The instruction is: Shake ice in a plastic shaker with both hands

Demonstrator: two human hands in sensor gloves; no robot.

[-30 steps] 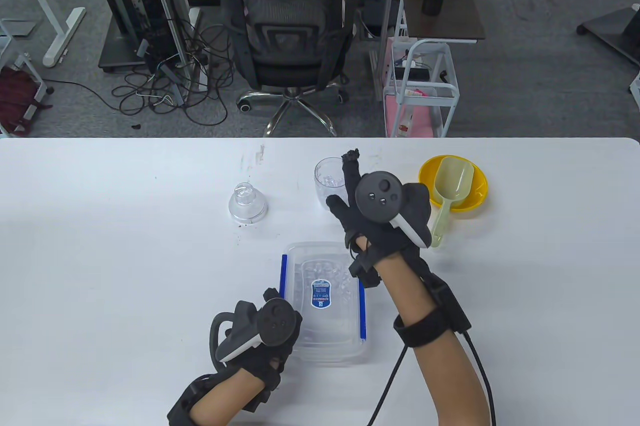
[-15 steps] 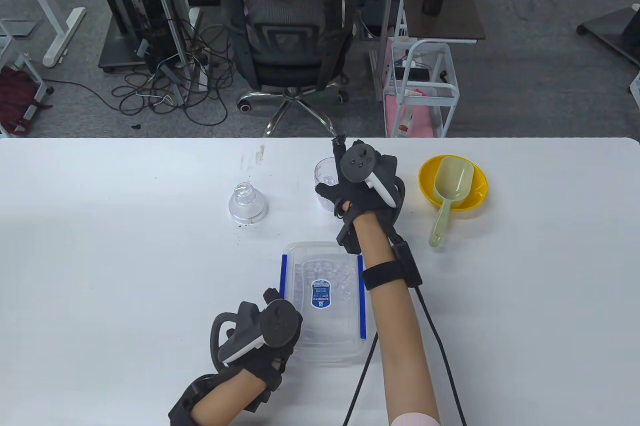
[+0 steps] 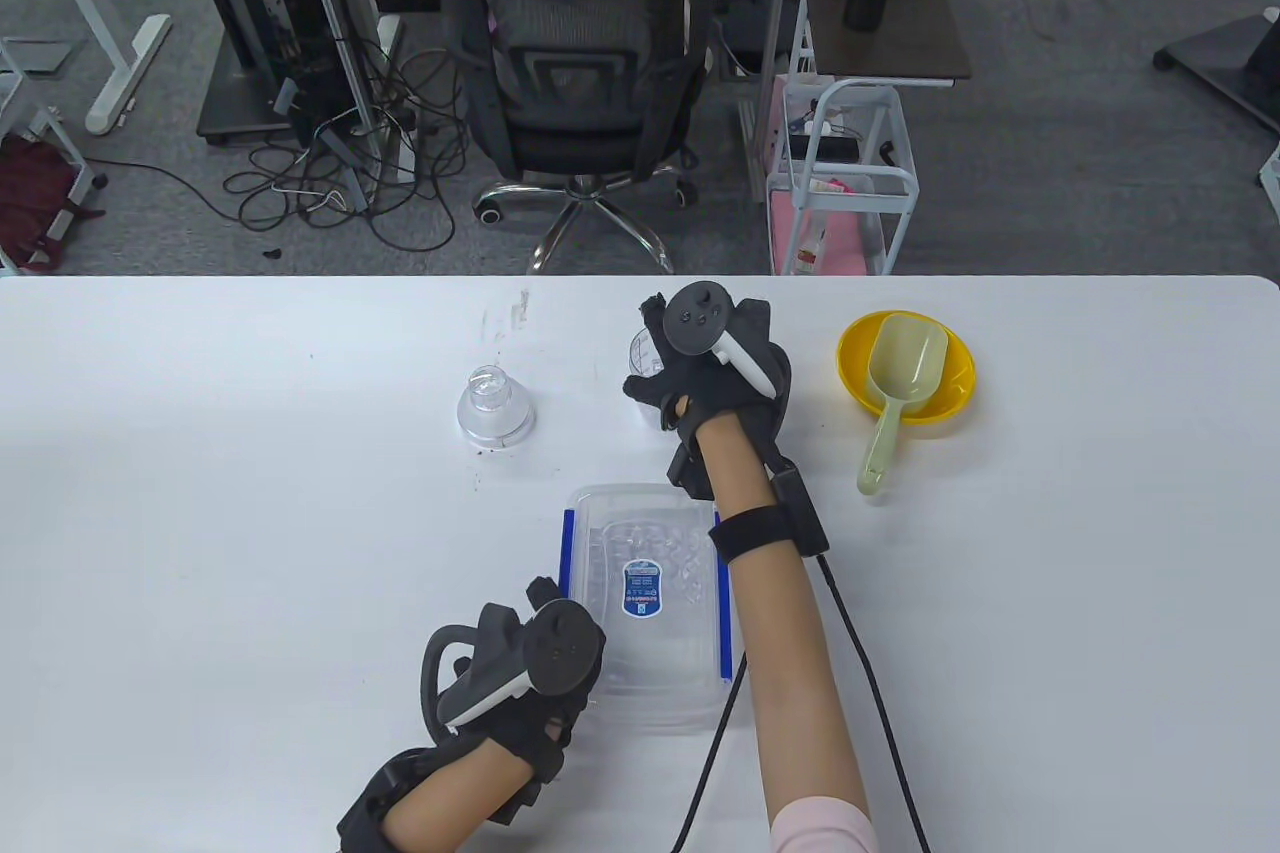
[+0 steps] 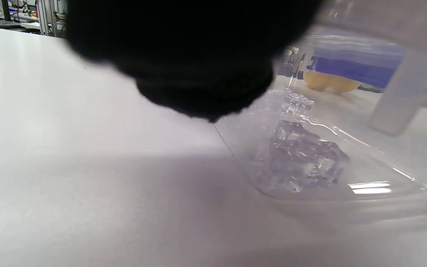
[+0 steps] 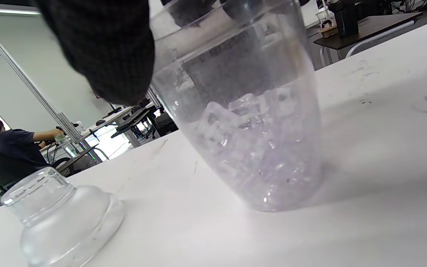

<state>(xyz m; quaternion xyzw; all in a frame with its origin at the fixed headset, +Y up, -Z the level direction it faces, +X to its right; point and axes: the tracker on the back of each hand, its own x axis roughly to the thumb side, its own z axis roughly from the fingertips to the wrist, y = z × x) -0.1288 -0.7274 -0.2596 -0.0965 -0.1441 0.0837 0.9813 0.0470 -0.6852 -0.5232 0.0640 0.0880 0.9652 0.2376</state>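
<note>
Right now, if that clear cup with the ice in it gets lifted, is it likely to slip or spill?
Probably a bit slippery: the shaker cup is smooth clear plastic. Its ice fills the lower half, so it likely feels bottom-heavy and steady. Its lid stands apart on the table, so tilting could spill cubes. The right hand wraps it.

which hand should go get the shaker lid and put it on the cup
Left. The right hand is already wrapped round the shaker cup, steadying it. The lid sits to that cup's left, and the left hand only rests by the ice box.
</note>
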